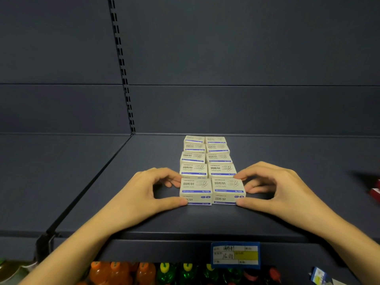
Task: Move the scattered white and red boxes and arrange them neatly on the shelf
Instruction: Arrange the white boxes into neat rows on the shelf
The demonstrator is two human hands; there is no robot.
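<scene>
Several small white paper-clip boxes with blue stripes stand in two tidy columns on the dark shelf [205, 221], running back toward the wall. My left hand [144, 190] pinches the left side of the front left box [195, 191] between thumb and fingers. My right hand [273, 186] grips the right side of the front right box [228, 190] the same way. The two front boxes sit side by side, touching. A red box [375, 193] shows partly at the right edge of the shelf.
The shelf's back wall and a slotted upright [123, 75] rise behind. A price tag [235, 255] hangs on the shelf's front lip. Below it stand orange, green and red drink bottles [144, 272].
</scene>
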